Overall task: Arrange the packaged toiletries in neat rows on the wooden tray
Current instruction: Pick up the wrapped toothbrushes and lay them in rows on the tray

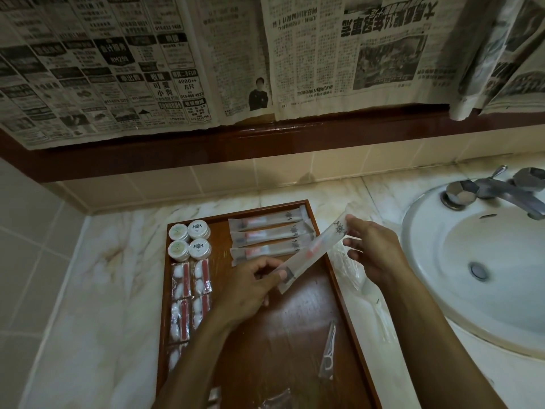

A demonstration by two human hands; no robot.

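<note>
We hold a wrapped toothbrush packet (pixel 312 250) by its ends, left hand (pixel 250 287) and right hand (pixel 373 249) pinching, above the wooden tray (pixel 339 278), probably to align beneath three packets (pixel 269 236) at the far right.

newspaper (pixel 165 69) adverts reading "4000++", "可愛小狗", "RM298"

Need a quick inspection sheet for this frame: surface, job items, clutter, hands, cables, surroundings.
Surface: marble counter bearing a wooden tray.
Job's things: three toothbrush packs in a row at the tray's back; four round containers back left; cotton packets down the left edge.
Clutter: floss pick packet loose on the tray; clear wrappers on the counter beside it.
Hands: left hand and right hand each pinch an end of a fourth toothbrush pack above the tray.
Cables: nothing seen.
Surroundings: sink, faucet, newspaper on the wall.
</note>
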